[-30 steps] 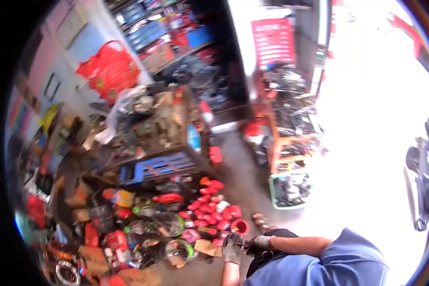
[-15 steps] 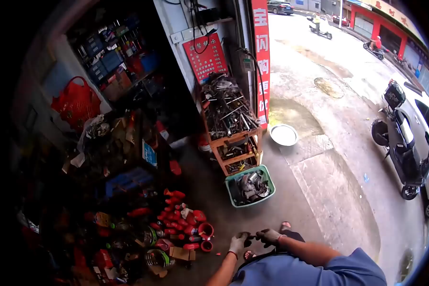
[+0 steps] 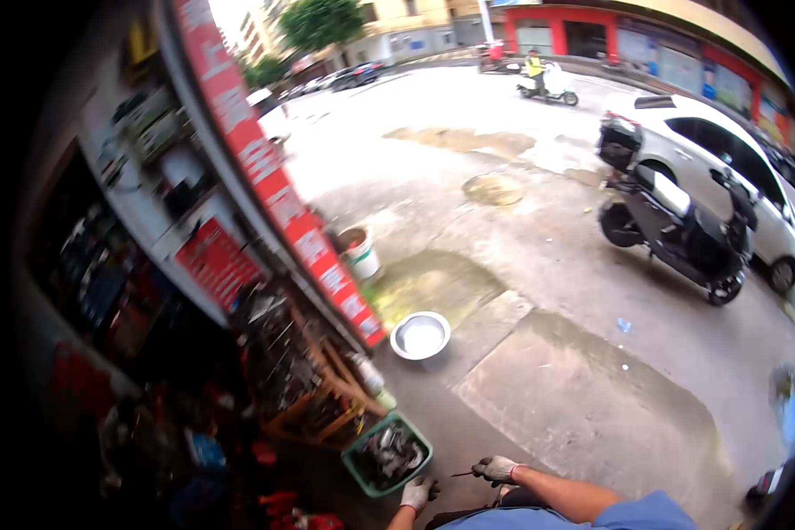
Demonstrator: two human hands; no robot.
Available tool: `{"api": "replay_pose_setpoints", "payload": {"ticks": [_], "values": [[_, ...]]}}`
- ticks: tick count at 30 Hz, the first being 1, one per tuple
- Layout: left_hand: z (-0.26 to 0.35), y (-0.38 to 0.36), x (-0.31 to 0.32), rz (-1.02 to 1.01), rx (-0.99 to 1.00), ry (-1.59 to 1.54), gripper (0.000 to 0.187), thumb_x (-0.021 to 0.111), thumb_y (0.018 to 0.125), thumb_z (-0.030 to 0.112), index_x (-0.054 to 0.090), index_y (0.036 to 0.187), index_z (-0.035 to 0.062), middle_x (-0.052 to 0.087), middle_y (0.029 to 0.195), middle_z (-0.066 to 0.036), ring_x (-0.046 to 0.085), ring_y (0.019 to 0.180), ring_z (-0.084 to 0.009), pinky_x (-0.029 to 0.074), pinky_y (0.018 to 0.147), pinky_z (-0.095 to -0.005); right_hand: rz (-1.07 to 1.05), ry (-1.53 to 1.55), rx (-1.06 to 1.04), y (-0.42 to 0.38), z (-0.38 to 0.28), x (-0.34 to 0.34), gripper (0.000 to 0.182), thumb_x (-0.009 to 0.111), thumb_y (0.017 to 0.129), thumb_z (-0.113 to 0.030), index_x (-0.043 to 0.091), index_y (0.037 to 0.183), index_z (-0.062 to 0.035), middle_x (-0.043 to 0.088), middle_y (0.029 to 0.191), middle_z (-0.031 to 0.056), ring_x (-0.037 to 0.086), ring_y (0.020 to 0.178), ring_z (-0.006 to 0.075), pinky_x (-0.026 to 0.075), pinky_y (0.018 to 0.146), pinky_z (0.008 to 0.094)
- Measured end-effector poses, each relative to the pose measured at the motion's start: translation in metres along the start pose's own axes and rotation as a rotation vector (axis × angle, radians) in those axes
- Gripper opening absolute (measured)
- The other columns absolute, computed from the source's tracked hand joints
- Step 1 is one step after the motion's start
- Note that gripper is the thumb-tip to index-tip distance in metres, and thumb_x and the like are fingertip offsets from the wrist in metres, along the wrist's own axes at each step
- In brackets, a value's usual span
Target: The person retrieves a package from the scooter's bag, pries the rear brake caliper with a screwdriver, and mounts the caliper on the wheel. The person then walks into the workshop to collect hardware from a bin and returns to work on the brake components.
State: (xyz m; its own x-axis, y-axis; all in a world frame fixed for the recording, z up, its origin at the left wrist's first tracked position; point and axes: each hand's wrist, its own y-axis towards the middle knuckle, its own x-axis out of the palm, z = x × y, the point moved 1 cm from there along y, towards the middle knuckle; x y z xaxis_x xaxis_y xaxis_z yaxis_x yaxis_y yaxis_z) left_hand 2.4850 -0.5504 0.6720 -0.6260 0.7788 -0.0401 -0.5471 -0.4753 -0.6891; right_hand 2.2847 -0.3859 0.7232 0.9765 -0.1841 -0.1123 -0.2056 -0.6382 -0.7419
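Note:
My left hand (image 3: 419, 492), in a pale work glove with darkened fingertips, is at the bottom of the view beside the green plastic basin (image 3: 426, 463). Its fingers are curled, and whatever they hold, if anything, cannot be made out. To its right, my gloved right hand (image 3: 498, 469) is closed on a thin dark rod (image 3: 462, 474) that points left toward the other hand. A gap separates the two hands. Inside the basin lie greasy metal parts (image 3: 392, 454).
A wooden rack (image 3: 331, 380) heaped with tools stands behind the basin. A metal washbowl (image 3: 420, 336) and a white bucket (image 3: 360, 253) are on the ground outside. A parked scooter (image 3: 680, 221) and a white car (image 3: 707, 141) stand at right; a person rides a scooter (image 3: 548, 88) on the road.
My view has swung right toward the street. My hands, close together before, are now farther apart, the left one beside the basin. The thin rod now shows clearly in my right hand.

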Motion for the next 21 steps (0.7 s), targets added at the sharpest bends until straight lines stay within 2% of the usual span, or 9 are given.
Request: {"api": "replay_pose_setpoints", "payload": {"ticks": [4,5,6,8,15,17,18,20,21], "values": [[0.029,0.070,0.002,0.198,0.166,0.177,0.021,0.056,0.082,0.018,0.066,0.088,0.0005,0.066,0.077,-0.010,0.061,0.067,-0.0186,0.049,0.061,-0.0315,0.170,0.092,0.032,0.024,0.013,-0.118,0.044,0.051,0.085,-0.045,0.065,0.099,-0.0052,0.059,0.081,0.0098,0.057,0.073,0.0172,0.053,0.057,0.0335],[0.023,0.098,-0.013,0.129,0.086,0.447,0.034,0.057,0.081,0.021,0.061,0.108,-0.0005,0.066,0.095,-0.013,0.062,0.089,-0.0235,0.047,0.079,-0.0320,0.210,0.158,0.053,0.032,0.018,-0.145,0.044,0.051,0.085,-0.044,0.064,0.099,-0.0049,0.059,0.081,0.0096,0.057,0.073,0.0178,0.052,0.057,0.0340],[0.014,0.119,-0.019,0.131,0.201,0.582,0.035,0.053,0.084,0.027,0.063,0.107,0.0028,0.066,0.103,-0.013,0.063,0.088,-0.0229,0.048,0.081,-0.0339,0.248,0.222,0.073,0.042,0.025,-0.170,0.044,0.050,0.085,-0.044,0.064,0.100,-0.0045,0.059,0.081,0.0095,0.057,0.073,0.0184,0.052,0.057,0.0346],[-0.018,0.190,-0.044,-0.028,0.098,1.410,0.055,0.068,0.076,0.029,0.051,0.128,0.0176,0.054,0.128,-0.008,0.056,0.111,-0.0238,0.045,0.093,-0.0421,0.332,0.349,0.105,0.060,0.045,-0.219,0.045,0.049,0.086,-0.043,0.064,0.101,-0.0034,0.059,0.086,0.0096,0.056,0.076,0.0199,0.053,0.059,0.0366],[0.091,0.328,0.032,-0.405,-0.051,1.519,0.039,0.065,0.076,0.031,0.061,0.110,0.0121,0.062,0.109,-0.011,0.061,0.099,-0.0245,0.048,0.084,-0.0385,0.519,0.304,0.635,0.117,0.188,-0.348,0.041,0.046,0.089,-0.032,0.060,0.112,-0.0019,0.061,0.112,0.0152,0.063,0.092,0.0294,0.053,0.070,0.0396],[0.149,0.390,0.059,-0.504,0.018,1.602,0.036,0.064,0.076,0.032,0.063,0.105,0.0105,0.064,0.104,-0.012,0.062,0.095,-0.0247,0.049,0.082,-0.0374,0.392,-0.202,0.494,0.112,0.222,-0.364,0.040,0.045,0.090,-0.030,0.057,0.118,-0.0033,0.059,0.117,0.0134,0.061,0.094,0.0300,0.054,0.070,0.0422],[0.184,0.426,0.070,-0.576,0.098,1.689,0.034,0.064,0.076,0.032,0.065,0.102,0.0097,0.065,0.101,-0.012,0.063,0.094,-0.0248,0.049,0.080,-0.0369,0.390,-0.180,0.522,0.110,0.222,-0.366,0.040,0.045,0.090,-0.030,0.057,0.118,-0.0033,0.059,0.117,0.0134,0.061,0.094,0.0300,0.054,0.070,0.0422],[0.272,0.497,0.113,-0.744,0.397,1.969,0.033,0.063,0.076,0.033,0.067,0.097,0.0081,0.067,0.096,-0.013,0.064,0.090,-0.0250,0.050,0.078,-0.0359,0.606,0.476,0.748,0.087,0.174,-0.394,0.034,0.047,0.088,-0.014,0.055,0.121,-0.0075,0.056,0.118,0.0119,0.059,0.095,0.0279,0.057,0.063,0.0370],[0.309,0.548,0.131,-0.671,0.344,1.993,0.033,0.061,0.078,0.032,0.066,0.102,0.0104,0.066,0.102,-0.010,0.063,0.095,-0.0273,0.049,0.082,-0.0406,0.621,0.504,0.748,0.094,0.176,-0.399,0.030,0.047,0.089,-0.021,0.060,0.113,-0.0072,0.059,0.107,0.0088,0.059,0.088,0.0248,0.056,0.058,0.0364]]}}
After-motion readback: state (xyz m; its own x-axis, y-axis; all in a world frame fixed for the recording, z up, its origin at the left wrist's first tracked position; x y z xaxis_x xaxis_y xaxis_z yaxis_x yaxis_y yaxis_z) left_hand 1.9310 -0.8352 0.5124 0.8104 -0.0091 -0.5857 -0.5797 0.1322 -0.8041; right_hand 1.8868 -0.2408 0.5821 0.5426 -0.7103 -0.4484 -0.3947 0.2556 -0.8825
